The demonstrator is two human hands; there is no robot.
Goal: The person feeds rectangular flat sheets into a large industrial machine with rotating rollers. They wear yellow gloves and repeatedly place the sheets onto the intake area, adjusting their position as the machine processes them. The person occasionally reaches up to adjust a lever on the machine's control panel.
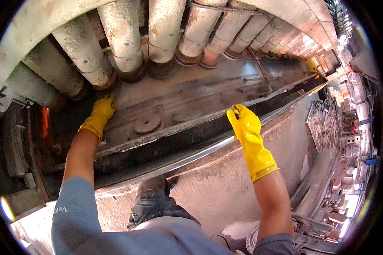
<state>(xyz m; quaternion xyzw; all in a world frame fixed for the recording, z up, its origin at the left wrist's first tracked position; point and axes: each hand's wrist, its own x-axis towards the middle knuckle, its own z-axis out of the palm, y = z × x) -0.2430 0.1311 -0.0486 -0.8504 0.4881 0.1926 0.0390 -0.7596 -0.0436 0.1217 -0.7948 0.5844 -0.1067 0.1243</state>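
Both of my hands wear yellow rubber gloves. My left hand (101, 114) reaches over a long, wet, grey trough (195, 91), fingers stretched toward the dark lower end of a thick pale cylinder (81, 49). Shadow blurs the fingertips, so contact is unclear. Above the trough's near edge (191, 119) is my right hand (247, 127), loosely curled. A gap shows between thumb and fingers, with nothing visible in it. Between the hands, a round, flat, disc-like piece (147, 124) lies in the trough. A fainter round shape (187, 114) sits to its right.
Several thick cylinders (165, 32) hang in a row along the far side. A thin rod (259, 70) crosses the trough. A metal rail (191, 155) runs along the near side. Stacked thin pieces (324, 123) stand at the right. An orange glow (45, 122) shows at the left.
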